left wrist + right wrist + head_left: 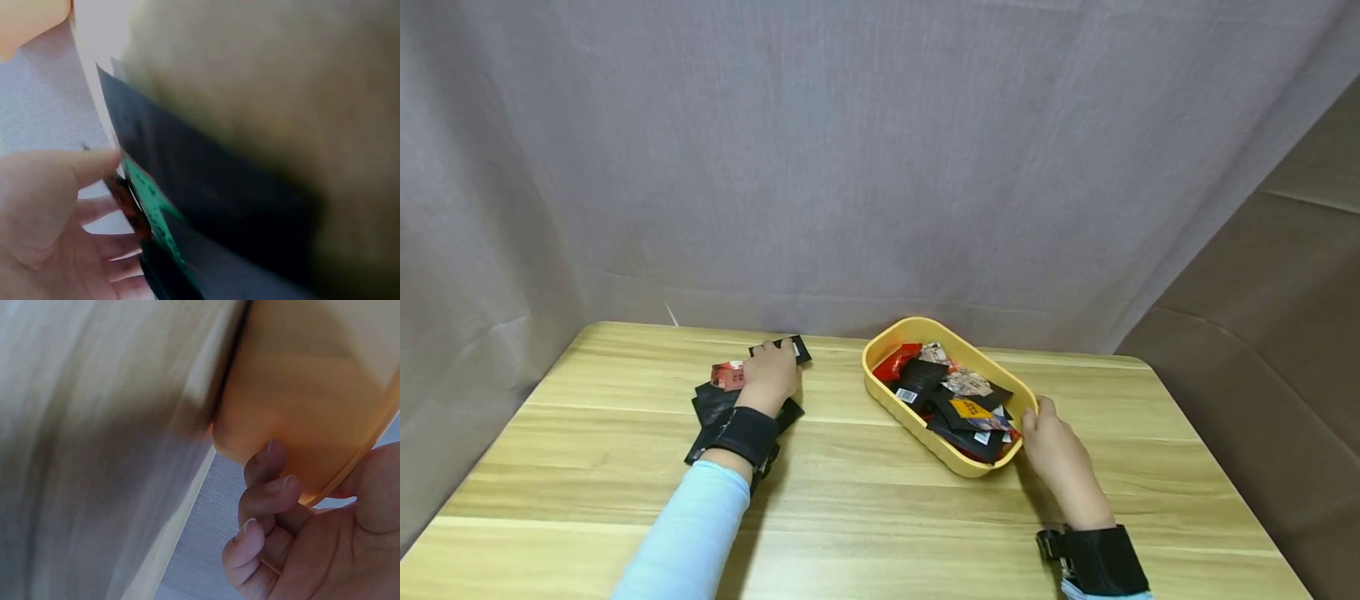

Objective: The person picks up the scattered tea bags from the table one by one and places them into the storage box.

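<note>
My left hand (772,375) is over a loose pile of small packets on the left of the table, with its fingertips on a black packet (803,350) at the far side. Under and beside the wrist lie more black packets (713,404) and a red one (727,376). In the left wrist view the thumb (97,165) and fingers close in at the packets' edges, and a black packet (187,169) with green print shows near them. My right hand (1058,442) grips the near right end of a yellow plastic box (917,433), its curled fingers (265,497) against the outer wall.
Inside the box are several black, red and patterned packets (966,383), some with white barcode labels. The wooden table (880,533) ends at its far edge against a grey cloth (880,167). A brown cloth (1262,333) hangs at the right.
</note>
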`<state>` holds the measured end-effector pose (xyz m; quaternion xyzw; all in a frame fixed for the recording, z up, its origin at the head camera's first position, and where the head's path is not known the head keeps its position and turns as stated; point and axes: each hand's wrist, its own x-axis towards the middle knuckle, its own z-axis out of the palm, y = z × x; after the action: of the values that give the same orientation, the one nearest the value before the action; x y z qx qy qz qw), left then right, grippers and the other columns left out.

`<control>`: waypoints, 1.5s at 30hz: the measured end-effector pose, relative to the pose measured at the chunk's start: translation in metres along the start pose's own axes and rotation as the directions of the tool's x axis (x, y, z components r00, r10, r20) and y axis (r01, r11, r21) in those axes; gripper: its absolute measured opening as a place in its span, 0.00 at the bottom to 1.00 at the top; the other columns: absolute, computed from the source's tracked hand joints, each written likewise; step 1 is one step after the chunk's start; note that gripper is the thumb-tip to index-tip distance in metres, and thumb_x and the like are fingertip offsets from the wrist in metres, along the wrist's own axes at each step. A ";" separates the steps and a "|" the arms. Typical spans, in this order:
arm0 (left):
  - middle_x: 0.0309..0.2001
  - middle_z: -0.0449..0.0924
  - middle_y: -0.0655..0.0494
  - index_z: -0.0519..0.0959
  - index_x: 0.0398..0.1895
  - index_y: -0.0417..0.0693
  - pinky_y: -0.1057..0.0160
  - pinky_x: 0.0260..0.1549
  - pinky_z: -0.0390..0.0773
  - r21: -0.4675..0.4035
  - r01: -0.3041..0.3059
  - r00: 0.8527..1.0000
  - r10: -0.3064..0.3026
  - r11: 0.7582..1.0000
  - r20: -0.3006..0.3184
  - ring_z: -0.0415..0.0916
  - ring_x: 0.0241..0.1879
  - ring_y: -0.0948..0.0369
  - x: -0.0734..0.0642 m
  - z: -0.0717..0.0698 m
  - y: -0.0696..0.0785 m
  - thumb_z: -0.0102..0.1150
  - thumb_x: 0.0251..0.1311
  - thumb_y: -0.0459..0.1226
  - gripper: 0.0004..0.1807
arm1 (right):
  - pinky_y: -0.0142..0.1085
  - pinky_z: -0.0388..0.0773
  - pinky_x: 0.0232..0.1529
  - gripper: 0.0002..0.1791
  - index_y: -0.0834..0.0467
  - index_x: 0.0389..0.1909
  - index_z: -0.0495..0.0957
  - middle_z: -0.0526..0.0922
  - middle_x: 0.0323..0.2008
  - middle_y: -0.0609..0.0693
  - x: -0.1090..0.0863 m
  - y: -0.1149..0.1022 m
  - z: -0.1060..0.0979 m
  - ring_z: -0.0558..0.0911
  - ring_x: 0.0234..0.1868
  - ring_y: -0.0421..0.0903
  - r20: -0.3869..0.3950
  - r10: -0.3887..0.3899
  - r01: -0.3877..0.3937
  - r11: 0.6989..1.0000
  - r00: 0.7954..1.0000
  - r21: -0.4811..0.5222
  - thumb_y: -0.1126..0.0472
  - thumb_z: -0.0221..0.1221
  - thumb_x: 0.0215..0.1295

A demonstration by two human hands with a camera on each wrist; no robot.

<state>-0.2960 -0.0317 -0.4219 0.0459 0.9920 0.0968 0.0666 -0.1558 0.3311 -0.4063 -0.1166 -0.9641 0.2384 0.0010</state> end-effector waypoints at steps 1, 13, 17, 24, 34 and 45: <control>0.61 0.66 0.26 0.60 0.73 0.36 0.39 0.49 0.76 0.004 -0.013 1.000 0.013 1.000 -0.018 0.67 0.59 0.34 0.000 0.001 0.000 0.53 0.71 0.40 0.31 | 0.65 0.71 0.50 0.30 0.76 0.69 0.52 0.72 0.54 0.81 0.000 0.000 0.000 0.75 0.55 0.74 0.000 0.000 0.000 1.000 1.000 -0.001 0.55 0.31 0.79; 0.56 0.79 0.40 0.73 0.65 0.41 0.43 0.43 0.79 0.046 -0.141 0.958 0.148 0.989 -0.244 0.80 0.49 0.43 -0.021 -0.017 0.016 0.52 0.68 0.29 0.21 | 0.65 0.72 0.49 0.31 0.76 0.69 0.51 0.72 0.54 0.81 0.000 0.002 0.000 0.75 0.54 0.75 0.011 0.008 -0.008 1.000 1.000 -0.004 0.55 0.31 0.79; 0.59 0.78 0.43 0.72 0.66 0.42 0.45 0.45 0.80 0.028 -0.215 0.906 0.210 0.976 -0.367 0.79 0.52 0.45 -0.030 -0.027 0.029 0.56 0.66 0.28 0.24 | 0.65 0.72 0.49 0.31 0.77 0.69 0.51 0.72 0.53 0.81 0.000 0.001 0.000 0.75 0.54 0.75 0.009 0.006 -0.006 1.000 1.000 -0.006 0.55 0.31 0.79; 0.62 0.76 0.46 0.72 0.67 0.46 0.46 0.54 0.76 0.002 -0.350 0.827 0.310 0.937 -0.469 0.77 0.57 0.47 -0.038 -0.034 0.056 0.54 0.66 0.28 0.25 | 0.66 0.71 0.50 0.31 0.76 0.70 0.50 0.71 0.55 0.81 0.002 0.002 0.002 0.74 0.55 0.75 0.016 0.014 -0.014 1.000 1.000 0.000 0.55 0.31 0.79; 0.66 0.73 0.50 0.71 0.69 0.51 0.48 0.56 0.74 0.151 -0.541 0.743 0.555 0.827 -0.375 0.73 0.62 0.52 -0.054 -0.009 0.105 0.55 0.67 0.30 0.27 | 0.66 0.71 0.51 0.31 0.76 0.70 0.50 0.70 0.56 0.81 0.002 0.005 0.002 0.73 0.56 0.75 0.015 0.024 -0.024 1.000 1.000 -0.005 0.54 0.30 0.80; 0.68 0.71 0.56 0.64 0.75 0.58 0.51 0.61 0.70 0.175 -0.606 0.766 0.629 0.776 -0.135 0.70 0.65 0.56 -0.069 0.014 0.136 0.38 0.76 0.54 0.28 | 0.66 0.71 0.51 0.31 0.76 0.70 0.50 0.70 0.56 0.81 0.002 0.003 0.005 0.73 0.56 0.75 0.004 0.010 -0.010 1.000 1.000 0.004 0.55 0.31 0.79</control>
<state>-0.2158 0.0968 -0.3999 0.3649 0.9271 0.0569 -0.0647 -0.1570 0.3314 -0.4120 -0.1211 -0.9630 0.2407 -0.0019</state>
